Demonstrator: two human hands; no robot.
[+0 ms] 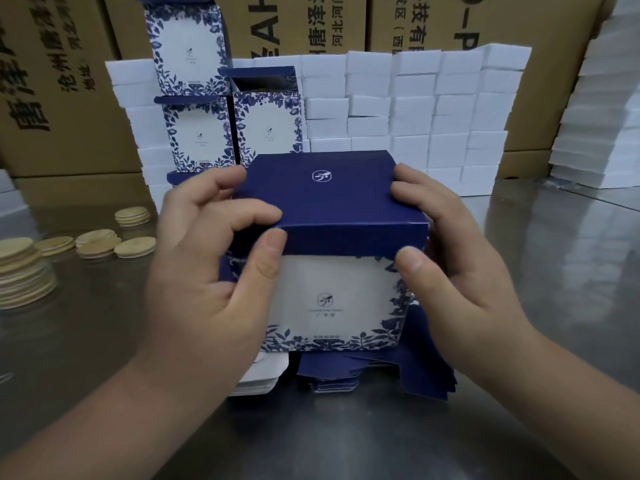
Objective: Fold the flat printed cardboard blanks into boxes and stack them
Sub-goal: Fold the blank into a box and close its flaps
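Gripping box [332,271], left hand [221,271], right hand [446,268], thumbs on lid front

One head-worn wide-angle camera looks forward and down, close above the steel table [554,271].

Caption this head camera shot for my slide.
Left hand and right hand grip the navy lid of a printed box above flat blanks; folded boxes stacked behind.

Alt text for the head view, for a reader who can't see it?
A left hand and right hand grip a blue-and-white box by its dark blue top, above a pile of flat blanks on a steel table. Folded boxes stand stacked behind.
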